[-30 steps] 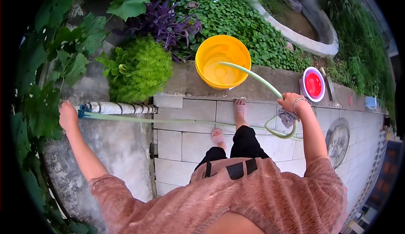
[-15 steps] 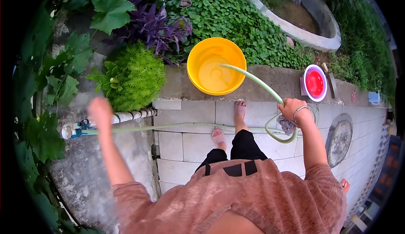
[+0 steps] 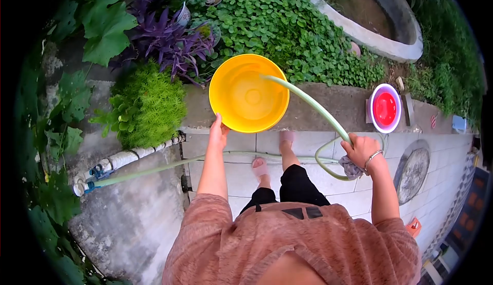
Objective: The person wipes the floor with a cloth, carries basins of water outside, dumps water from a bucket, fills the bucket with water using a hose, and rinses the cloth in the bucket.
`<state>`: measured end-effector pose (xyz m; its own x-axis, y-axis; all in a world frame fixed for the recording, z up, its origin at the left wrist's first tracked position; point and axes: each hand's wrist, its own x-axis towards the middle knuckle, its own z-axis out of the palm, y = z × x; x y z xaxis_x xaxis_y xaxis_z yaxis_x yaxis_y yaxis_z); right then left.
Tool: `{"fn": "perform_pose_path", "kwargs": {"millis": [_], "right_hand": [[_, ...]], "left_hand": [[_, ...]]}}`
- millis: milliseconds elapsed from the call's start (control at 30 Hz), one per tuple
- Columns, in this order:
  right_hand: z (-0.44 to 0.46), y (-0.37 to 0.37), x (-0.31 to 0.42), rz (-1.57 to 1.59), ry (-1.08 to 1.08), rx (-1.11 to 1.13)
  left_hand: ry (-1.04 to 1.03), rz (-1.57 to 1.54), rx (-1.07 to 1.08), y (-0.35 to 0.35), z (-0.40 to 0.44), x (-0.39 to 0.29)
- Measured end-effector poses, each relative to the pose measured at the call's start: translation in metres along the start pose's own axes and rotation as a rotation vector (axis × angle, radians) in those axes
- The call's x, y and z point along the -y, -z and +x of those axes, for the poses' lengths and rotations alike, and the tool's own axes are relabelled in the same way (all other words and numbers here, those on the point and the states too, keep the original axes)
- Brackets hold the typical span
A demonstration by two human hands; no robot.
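Note:
A yellow bucket (image 3: 249, 118) stands at the ledge in front of me, with what looks like shallow water at its bottom. My left hand (image 3: 219, 133) grips its near left side, thumb up by the rim and fingers partly hidden behind the wall. In my right hand (image 3: 362, 150) is a pale green hose (image 3: 313, 103), whose end reaches over the bucket's right rim into it. A crumpled grey cloth (image 3: 352, 168) hangs beneath that hand, against the hose; whether the fingers hold it too I cannot tell.
The hose runs left along the tiles to a white pipe with blue fittings (image 3: 97, 171). A white-and-purple basin with a red one inside (image 3: 384, 109) sits on the concrete ledge (image 3: 328, 97). Leafy plants (image 3: 287, 28) grow behind it, and a round cover (image 3: 414, 168) lies in the floor.
My left hand has come from the pipe at the left to the bucket and taken hold of it. The bucket now looks tilted a little more toward me. My right hand still holds the hose.

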<state>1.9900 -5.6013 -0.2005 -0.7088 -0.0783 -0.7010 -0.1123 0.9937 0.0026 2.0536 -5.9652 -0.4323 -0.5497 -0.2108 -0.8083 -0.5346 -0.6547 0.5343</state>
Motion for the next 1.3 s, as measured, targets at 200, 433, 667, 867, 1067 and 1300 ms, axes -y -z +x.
{"fn": "perform_pose_path", "kwargs": {"millis": [200, 433, 667, 867, 1067, 1300], "right_hand": [[0.006, 0.014, 0.003, -0.103, 0.194, 0.146], [0.002, 0.053, -0.019, -0.238, 0.161, 0.107], [0.008, 0.057, -0.032, -0.055, 0.271, 0.203], [0.027, 0.053, -0.064, 0.046, 0.2, 0.199], [0.046, 0.038, -0.083, 0.221, 0.128, 0.065], [0.078, 0.014, -0.103, 0.402, 0.197, 0.097]], "left_hand": [[-0.049, -0.086, -0.035, -0.003, -0.003, -0.007], [-0.151, -0.152, 0.167, -0.024, -0.005, -0.008], [-0.241, 0.084, 0.297, -0.088, 0.002, -0.047], [-0.224, 0.315, 0.199, -0.159, 0.003, -0.097], [-0.362, 0.763, 0.06, -0.247, 0.001, -0.104], [-0.673, 1.461, -0.046, -0.34, 0.02, -0.099]]}}
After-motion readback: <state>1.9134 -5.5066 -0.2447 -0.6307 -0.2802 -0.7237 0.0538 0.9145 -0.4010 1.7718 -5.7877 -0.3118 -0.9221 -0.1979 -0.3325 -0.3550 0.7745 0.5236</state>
